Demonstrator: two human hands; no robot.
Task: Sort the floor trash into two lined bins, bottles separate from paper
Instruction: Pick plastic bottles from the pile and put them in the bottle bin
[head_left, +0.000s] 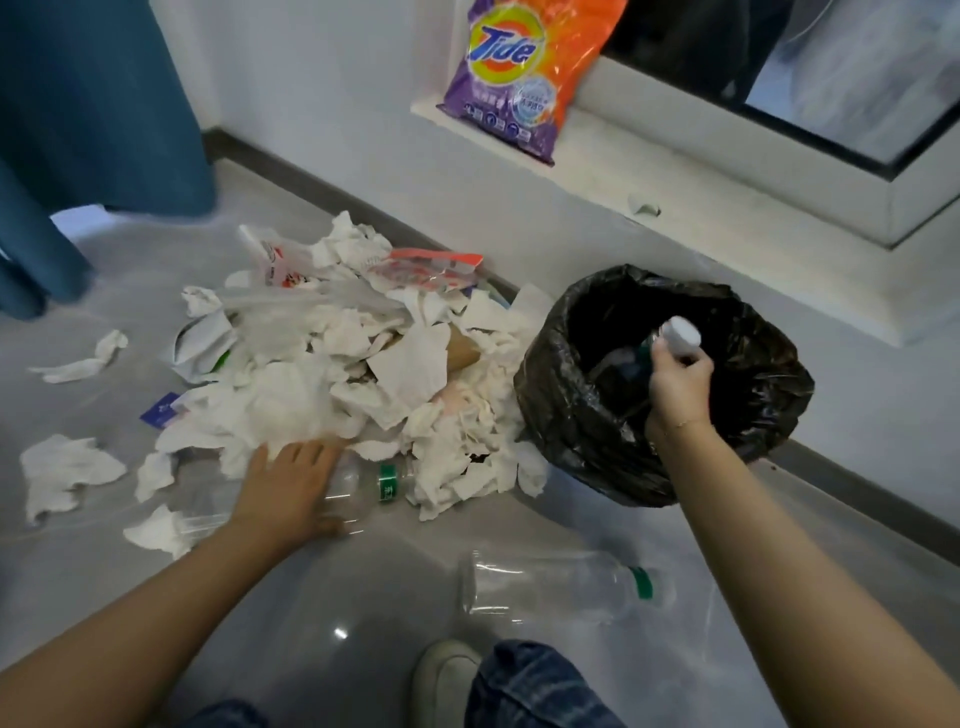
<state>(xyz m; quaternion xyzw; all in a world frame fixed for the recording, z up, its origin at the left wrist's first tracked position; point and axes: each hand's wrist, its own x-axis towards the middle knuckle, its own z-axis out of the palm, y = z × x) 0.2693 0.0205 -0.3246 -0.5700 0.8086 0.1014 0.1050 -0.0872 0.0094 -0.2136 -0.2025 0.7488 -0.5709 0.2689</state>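
Single head view, angled down, near floor (363, 597).

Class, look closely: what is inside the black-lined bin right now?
Inside the black-lined bin the right hand grips a white-capped bottle over dim shapes that look like clear plastic bottles. The dark liner and the hand hide the bottom.

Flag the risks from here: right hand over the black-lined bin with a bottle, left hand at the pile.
1. The right hand holds the white-capped bottle near the rim of the black-lined bin; a careless release might bounce it out.
2. The left hand rests on a clear bottle partly buried in the tissue pile; lifting it could drag paper along.
3. A loose clear bottle lies near the shoe; it could be kicked or roll.
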